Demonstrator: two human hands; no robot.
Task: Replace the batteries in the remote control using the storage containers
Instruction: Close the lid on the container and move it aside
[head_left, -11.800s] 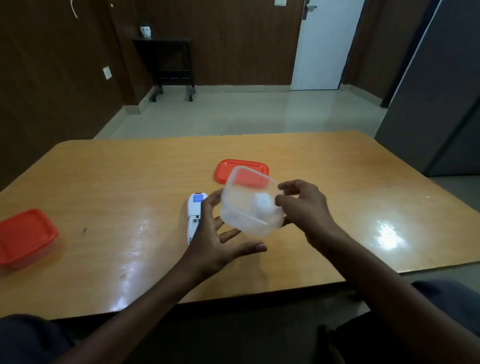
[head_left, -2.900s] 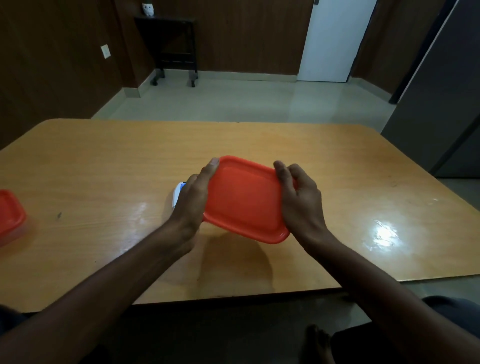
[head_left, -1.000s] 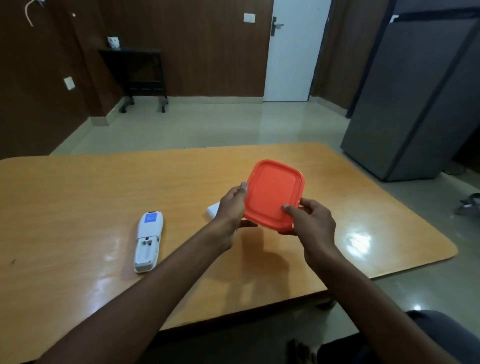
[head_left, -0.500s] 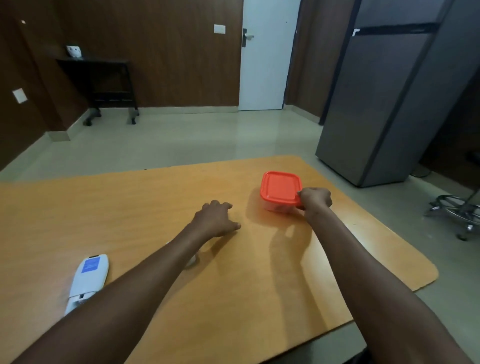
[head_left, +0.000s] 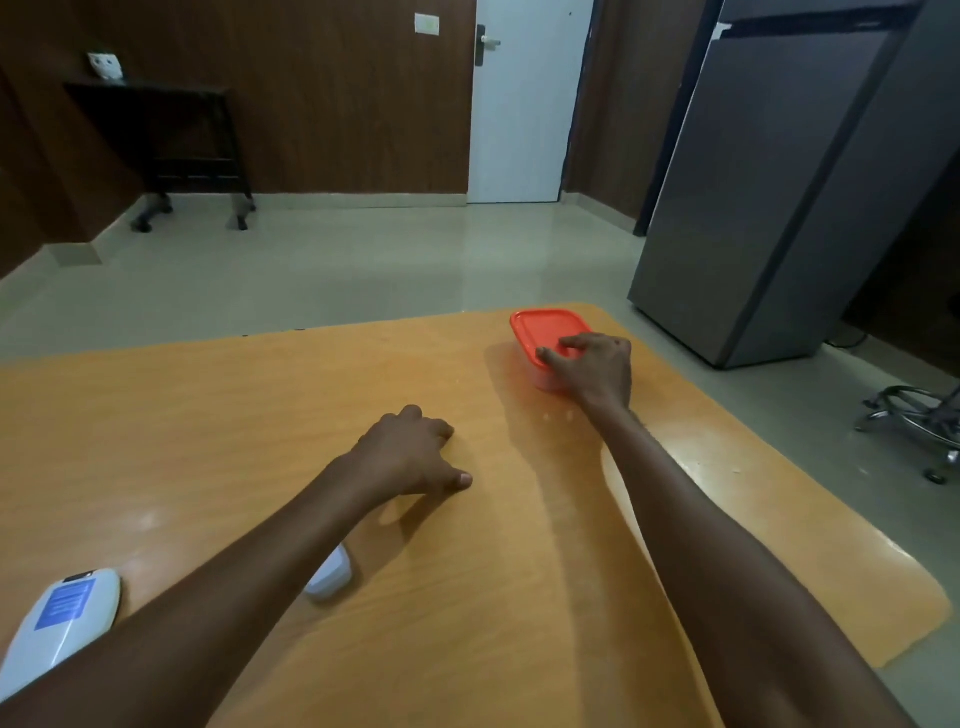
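Observation:
A clear storage container with a red lid stands near the table's far right corner. My right hand lies over its near side, fingers on the lid and thumb against the edge, gripping it. My left hand rests on the table's middle, fingers loosely bent, holding nothing. The white remote control with a blue label lies at the lower left, partly under my left forearm. A small white cover piece lies beside that forearm.
The wooden table ends close behind the container and to its right. Beyond it are a grey refrigerator, a white door, a black side table and a chair base on the floor.
My right hand has carried the lidded container from in front of me to the far right corner and set it down. My left hand let go and rests on the table.

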